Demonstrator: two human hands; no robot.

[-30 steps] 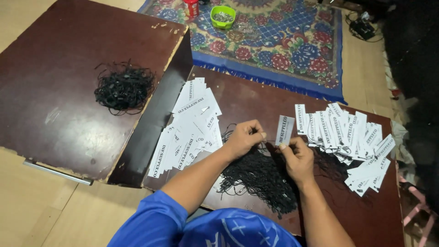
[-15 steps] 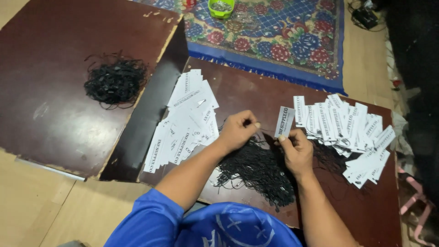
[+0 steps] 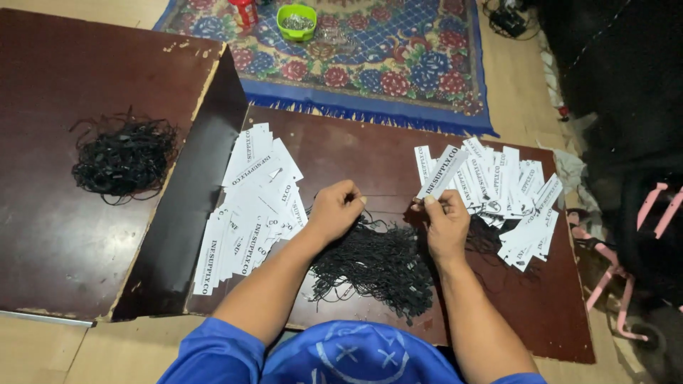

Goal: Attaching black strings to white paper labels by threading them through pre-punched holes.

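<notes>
My right hand (image 3: pixel 445 222) pinches a white paper tag (image 3: pixel 442 173) by its lower end, holding it tilted above the dark brown board (image 3: pixel 356 153). My left hand (image 3: pixel 336 210) is closed on a thin black string (image 3: pixel 388 197) that runs across to the tag. Below and between both hands lies a tangle of black strings (image 3: pixel 380 264). A heap of white tags (image 3: pixel 506 190) spreads to the right of my right hand. Another heap of white tags (image 3: pixel 250 206) lies to the left of my left hand.
A second pile of black strings (image 3: pixel 122 156) rests on the larger brown board (image 3: pixel 85 78) at left. Beyond the boards lies a patterned blue rug (image 3: pixel 384 57) with a green bowl (image 3: pixel 297 20) and a red container (image 3: pixel 245 11). Pink metal legs (image 3: pixel 640 235) stand at right.
My hands have drawn apart, with the string now stretched between them. The tag in my right hand has tilted and shifted right, toward the right heap.
</notes>
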